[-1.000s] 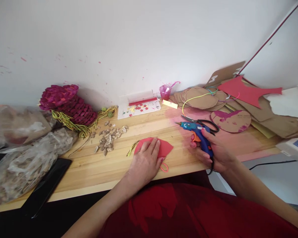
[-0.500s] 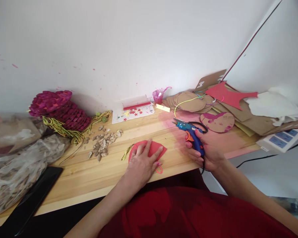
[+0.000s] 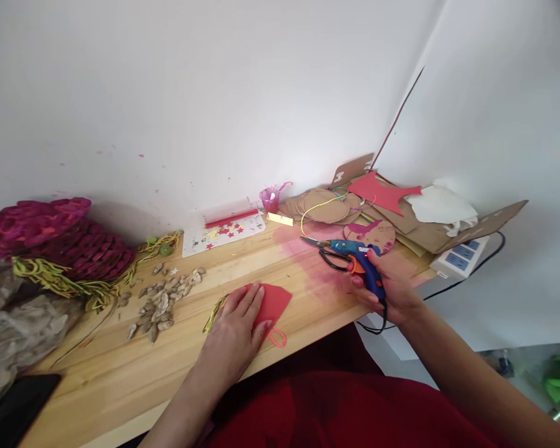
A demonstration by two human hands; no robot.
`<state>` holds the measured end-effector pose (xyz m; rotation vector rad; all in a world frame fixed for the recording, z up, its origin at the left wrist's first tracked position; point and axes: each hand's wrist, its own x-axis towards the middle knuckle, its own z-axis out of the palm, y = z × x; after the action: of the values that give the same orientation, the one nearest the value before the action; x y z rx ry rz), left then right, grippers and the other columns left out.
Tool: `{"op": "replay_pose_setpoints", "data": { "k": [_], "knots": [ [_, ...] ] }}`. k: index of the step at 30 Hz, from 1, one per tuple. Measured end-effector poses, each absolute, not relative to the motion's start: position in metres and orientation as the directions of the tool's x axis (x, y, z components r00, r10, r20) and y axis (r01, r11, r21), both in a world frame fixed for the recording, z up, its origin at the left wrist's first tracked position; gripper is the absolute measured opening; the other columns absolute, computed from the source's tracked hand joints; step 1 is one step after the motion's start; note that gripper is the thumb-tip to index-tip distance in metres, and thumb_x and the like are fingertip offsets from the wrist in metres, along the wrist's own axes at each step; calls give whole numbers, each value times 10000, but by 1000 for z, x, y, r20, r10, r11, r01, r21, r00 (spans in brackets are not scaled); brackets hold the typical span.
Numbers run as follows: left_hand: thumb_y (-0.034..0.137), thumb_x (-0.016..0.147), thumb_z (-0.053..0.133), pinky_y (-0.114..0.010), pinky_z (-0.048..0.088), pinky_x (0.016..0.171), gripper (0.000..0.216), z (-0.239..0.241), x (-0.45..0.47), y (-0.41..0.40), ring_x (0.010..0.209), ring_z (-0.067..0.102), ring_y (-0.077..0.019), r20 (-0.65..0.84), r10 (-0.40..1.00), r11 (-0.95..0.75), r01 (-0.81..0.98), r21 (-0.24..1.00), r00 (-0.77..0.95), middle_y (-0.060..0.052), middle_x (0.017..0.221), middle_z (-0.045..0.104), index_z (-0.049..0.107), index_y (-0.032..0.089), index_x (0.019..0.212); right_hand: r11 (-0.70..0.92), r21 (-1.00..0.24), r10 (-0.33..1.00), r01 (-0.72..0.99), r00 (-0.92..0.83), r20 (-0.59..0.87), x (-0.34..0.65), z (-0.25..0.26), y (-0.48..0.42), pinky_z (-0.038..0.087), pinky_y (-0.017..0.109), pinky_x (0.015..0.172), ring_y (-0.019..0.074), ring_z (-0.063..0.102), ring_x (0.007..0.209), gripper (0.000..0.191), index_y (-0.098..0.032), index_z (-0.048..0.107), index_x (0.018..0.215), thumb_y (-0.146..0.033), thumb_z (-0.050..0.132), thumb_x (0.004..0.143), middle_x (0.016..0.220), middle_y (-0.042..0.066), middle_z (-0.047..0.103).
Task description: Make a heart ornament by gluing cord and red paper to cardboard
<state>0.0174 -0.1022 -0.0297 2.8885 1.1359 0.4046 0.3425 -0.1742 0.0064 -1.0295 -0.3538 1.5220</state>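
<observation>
My left hand (image 3: 236,326) lies flat, fingers stretched out, on a red paper or felt cutout (image 3: 276,301) that comes to a point at the right. A looped orange cord (image 3: 277,338) sticks out at its lower edge, and a yellow-green tassel (image 3: 214,313) at its left. My right hand (image 3: 387,283) is wrapped round the handle of a blue glue gun (image 3: 371,274) with an orange trigger, held above the table with its nozzle leftward. Black loops (image 3: 333,260) and a dark pointed tip, apparently scissors, show beside the gun, partly hidden by it.
Loose shell-like pieces (image 3: 161,305) and a magenta layered object (image 3: 105,249) are at left. Behind lie paper stars (image 3: 224,230), a pink cup (image 3: 270,199) and cardboard discs (image 3: 324,208). A white power strip (image 3: 460,258) and cables sit at the right edge.
The view has swung right. The glue gun has turned so its nozzle points more levelly left, and the black loops now show left of its handle. My left hand stays on the red cutout.
</observation>
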Motion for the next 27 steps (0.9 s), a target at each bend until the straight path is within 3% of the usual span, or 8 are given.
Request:
{"op": "replay_pose_setpoints", "data": {
  "k": [6,13,19,21,23,25,27],
  "knots": [
    [441,969,472,-457,465,1064,575,-29,22,-103,1337,474,-304,190,702,-698,716,-6,686,-59,1523,469,473,155,1469,-191,-816,912,-545,210,-353,351,11,-174,255,139,245,76,457,344,385,-168,622,904,-526,491,957,627,9,600],
    [437,966,475,-451,478,1045,549,-35,22,-102,1316,503,-305,270,665,-722,692,-7,696,-59,1490,511,504,181,1451,-75,-882,831,-465,460,-313,388,33,-171,253,131,263,68,423,369,258,-191,574,839,-432,554,926,593,-17,562],
    [439,961,482,-438,502,1011,553,-37,20,-101,1306,511,-303,300,664,-721,692,14,685,-42,1484,521,492,201,1460,-18,-965,849,-260,506,-152,407,40,-188,467,201,455,152,634,661,273,-218,614,904,-457,710,816,810,27,685],
    [444,964,478,-439,496,1020,557,-38,20,-101,1306,511,-301,300,665,-720,694,14,684,-42,1484,522,485,200,1465,-32,-996,871,-87,486,-71,410,36,-194,513,232,564,175,661,773,272,-227,647,959,-459,707,831,893,36,709],
    [449,967,470,-446,491,1028,559,-38,20,-101,1311,507,-303,296,661,-723,691,6,689,-49,1487,518,486,193,1463,-81,-972,874,221,484,37,412,30,-199,548,299,722,214,673,889,293,-232,683,1052,-451,683,858,986,55,730],
    [451,970,462,-452,489,1033,551,-39,19,-100,1315,505,-305,288,648,-734,679,-10,705,-57,1494,508,499,191,1454,-137,-816,872,562,459,170,413,23,-202,528,403,891,277,657,1045,385,-240,664,1227,-411,648,882,1144,80,722],
    [449,975,455,-461,484,1038,539,-40,19,-99,1324,500,-304,279,634,-746,666,-26,721,-68,1502,496,510,190,1446,-152,-580,882,801,374,286,416,13,-204,491,478,965,322,622,1150,472,-242,596,1364,-342,585,903,1273,96,683]
  ]
}}
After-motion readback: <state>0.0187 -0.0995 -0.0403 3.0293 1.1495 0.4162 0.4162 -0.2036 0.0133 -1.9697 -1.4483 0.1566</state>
